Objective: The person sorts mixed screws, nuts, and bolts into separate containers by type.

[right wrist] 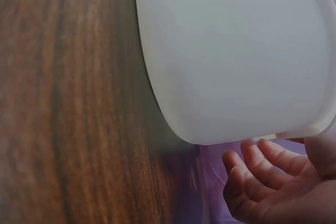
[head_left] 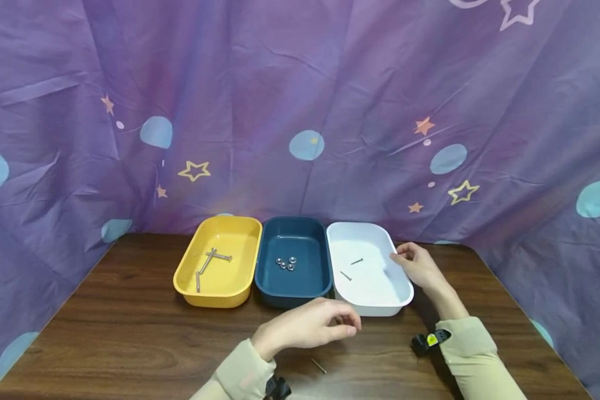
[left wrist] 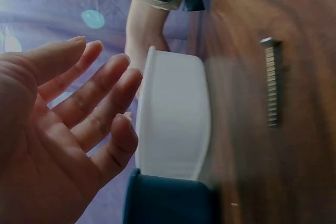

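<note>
My right hand (head_left: 420, 266) is at the right side of the white tray (right wrist: 236, 61), thumb and fingers gripping its rim. Two small screws (head_left: 346, 275) lie inside that tray. With fingers loosely bent and nothing in them, my left hand (head_left: 312, 322) hovers over the table in front of the trays; the left wrist view shows its palm and fingers (left wrist: 100, 95) apart from anything. Below it, a single screw (left wrist: 271, 85) with a flat head lies on the wooden table.
A dark blue tray (head_left: 294, 294) with several nuts (head_left: 283, 265) stands in the middle, against the white one. To its left is a yellow tray (head_left: 217, 300) holding several bolts (head_left: 208, 261). A purple patterned cloth (head_left: 260, 111) hangs behind the table (head_left: 130, 333).
</note>
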Available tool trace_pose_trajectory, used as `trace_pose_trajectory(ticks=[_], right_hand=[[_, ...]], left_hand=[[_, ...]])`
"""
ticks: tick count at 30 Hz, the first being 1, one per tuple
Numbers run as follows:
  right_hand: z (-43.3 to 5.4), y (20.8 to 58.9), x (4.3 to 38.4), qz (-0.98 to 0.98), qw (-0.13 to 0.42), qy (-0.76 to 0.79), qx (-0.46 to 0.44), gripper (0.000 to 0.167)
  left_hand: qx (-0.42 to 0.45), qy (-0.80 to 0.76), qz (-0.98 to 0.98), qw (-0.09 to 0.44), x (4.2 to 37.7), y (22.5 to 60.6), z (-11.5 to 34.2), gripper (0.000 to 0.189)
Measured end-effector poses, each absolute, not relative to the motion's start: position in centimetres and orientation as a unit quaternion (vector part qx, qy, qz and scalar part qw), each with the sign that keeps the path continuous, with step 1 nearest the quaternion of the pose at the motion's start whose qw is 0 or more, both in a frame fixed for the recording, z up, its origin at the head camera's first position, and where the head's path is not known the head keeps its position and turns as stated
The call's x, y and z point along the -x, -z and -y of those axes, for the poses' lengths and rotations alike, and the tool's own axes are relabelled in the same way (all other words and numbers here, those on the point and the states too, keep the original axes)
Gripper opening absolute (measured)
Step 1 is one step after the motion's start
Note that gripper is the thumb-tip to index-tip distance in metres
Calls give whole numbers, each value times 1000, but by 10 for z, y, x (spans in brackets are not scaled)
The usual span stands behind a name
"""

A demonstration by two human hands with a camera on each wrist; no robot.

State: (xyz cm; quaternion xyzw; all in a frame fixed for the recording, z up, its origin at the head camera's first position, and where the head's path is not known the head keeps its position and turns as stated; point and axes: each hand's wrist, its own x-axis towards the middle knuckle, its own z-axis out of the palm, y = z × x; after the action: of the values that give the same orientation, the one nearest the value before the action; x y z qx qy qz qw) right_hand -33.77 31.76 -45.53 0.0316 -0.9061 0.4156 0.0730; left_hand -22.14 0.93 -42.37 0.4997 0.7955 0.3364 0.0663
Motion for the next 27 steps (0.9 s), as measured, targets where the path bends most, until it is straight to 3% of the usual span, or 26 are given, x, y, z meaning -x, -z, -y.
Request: trace_pose_trajectory(ticks=[11,18,27], right_hand=[[-327,454,333,913,77,-401,-19,28],[-328,456,335,907,78,-413,-28,28],[-318,458,337,904,77,-419,-31,28]], left_hand=[[-464,-318,-822,89,209,448,0,15],[-430,-254,-855,137,206,453,6,13],[-391,-225,-881,145,195,459,9,16]])
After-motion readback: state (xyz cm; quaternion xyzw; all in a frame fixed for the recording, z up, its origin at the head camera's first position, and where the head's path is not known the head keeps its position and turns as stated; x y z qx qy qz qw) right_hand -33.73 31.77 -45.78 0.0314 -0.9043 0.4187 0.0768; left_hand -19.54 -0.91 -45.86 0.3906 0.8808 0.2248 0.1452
